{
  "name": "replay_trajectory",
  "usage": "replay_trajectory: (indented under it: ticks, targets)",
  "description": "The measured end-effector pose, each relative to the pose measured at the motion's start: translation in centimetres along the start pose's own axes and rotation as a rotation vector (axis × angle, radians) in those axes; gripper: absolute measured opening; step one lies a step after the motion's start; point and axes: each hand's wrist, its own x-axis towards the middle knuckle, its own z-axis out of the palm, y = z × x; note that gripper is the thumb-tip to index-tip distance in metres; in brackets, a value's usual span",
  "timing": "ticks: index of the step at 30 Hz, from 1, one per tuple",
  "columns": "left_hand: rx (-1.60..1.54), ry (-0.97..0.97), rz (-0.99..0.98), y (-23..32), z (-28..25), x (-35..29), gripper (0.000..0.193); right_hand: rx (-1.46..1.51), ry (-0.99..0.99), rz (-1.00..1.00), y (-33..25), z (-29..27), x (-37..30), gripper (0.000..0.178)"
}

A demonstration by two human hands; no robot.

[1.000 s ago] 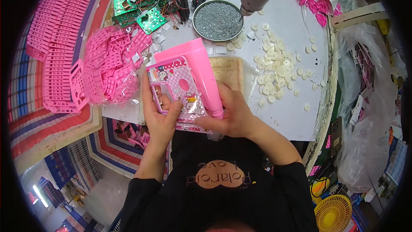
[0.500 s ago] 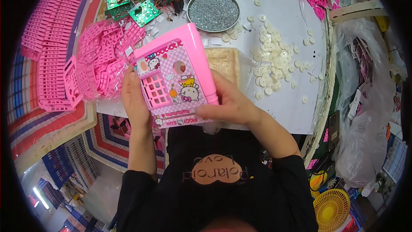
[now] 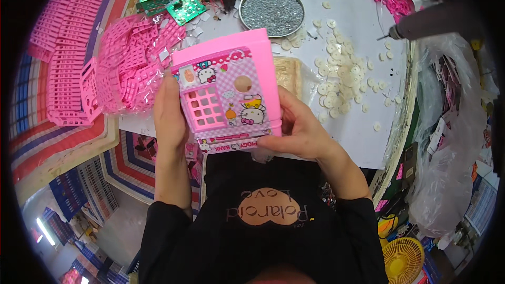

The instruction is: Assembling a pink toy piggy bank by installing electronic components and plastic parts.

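Observation:
Both of my hands hold a pink plastic money box casing (image 3: 227, 81) above the table edge, tilted slightly. Its front carries a checked cartoon sticker, a round hole and a square pink grille. My left hand (image 3: 171, 113) is closed along the casing's left side, with the thumb up at the edge. At the lower right corner my right hand (image 3: 302, 129) grips it, thumb on the front and fingers partly hidden behind. Beyond the casing lies a tan block (image 3: 288, 76), partly covered by it. White plastic discs (image 3: 336, 68) are scattered to the right.
A round tin (image 3: 303, 14) of small metal screws stands at the back. An electric screwdriver (image 3: 434, 21) hangs at the upper right. Green circuit boards (image 3: 185, 9) with wires, bagged pink grilles (image 3: 126, 73) and pink stacked parts (image 3: 63, 68) are on the left.
The casing has turned a little and shifted slightly right with both hands still gripping it. The screwdriver has come further into view at the upper right.

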Motion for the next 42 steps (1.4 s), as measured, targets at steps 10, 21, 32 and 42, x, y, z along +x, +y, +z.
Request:
replay_trajectory:
  ticks: [10, 21, 32, 42]
  targets:
    - [0.093, 0.062, 0.021, 1.7, 2.6, 1.2, 0.032, -0.032, 0.050, -0.096, 0.3, -0.1, -0.8, 0.077]
    - [0.289, -0.005, 0.299, -2.1, 0.7, -1.7, 0.032, -0.102, 0.054, -0.058, 1.5, -0.2, -1.1, 0.082]
    - [0.045, -0.358, 0.246, 0.7, 1.0, 1.8, 0.035, -0.330, 0.318, -0.349, -1.9, -0.7, 0.1, 0.036]
    - [0.832, -0.616, 0.958, 4.3, 0.3, 4.6, 0.029, -1.588, 0.134, -0.768, -5.6, -6.1, 1.2, 0.040]
